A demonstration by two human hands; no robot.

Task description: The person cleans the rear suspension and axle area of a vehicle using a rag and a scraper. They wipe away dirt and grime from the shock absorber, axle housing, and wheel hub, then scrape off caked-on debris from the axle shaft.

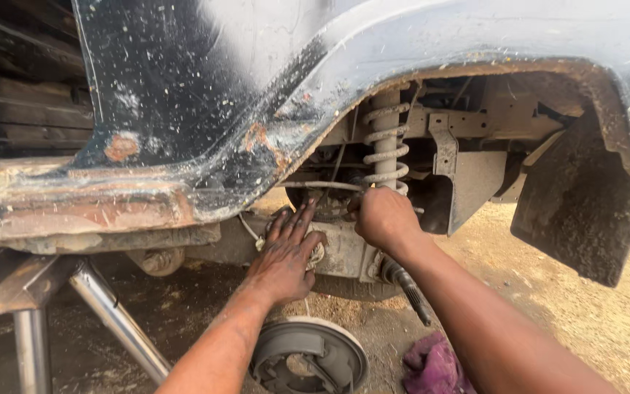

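Two hands inside one wheel arch: left hand flat, fingers spread on the axle; right hand fisted around one thin line. One coil spring, one backing plate, one rag.

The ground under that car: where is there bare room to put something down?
Bare dirt lies to the right, between the pink rag and the mud flap. It is crowded around the round brake plate and metal stand legs. Up by the coil spring, the left hand and right hand fill the gap.
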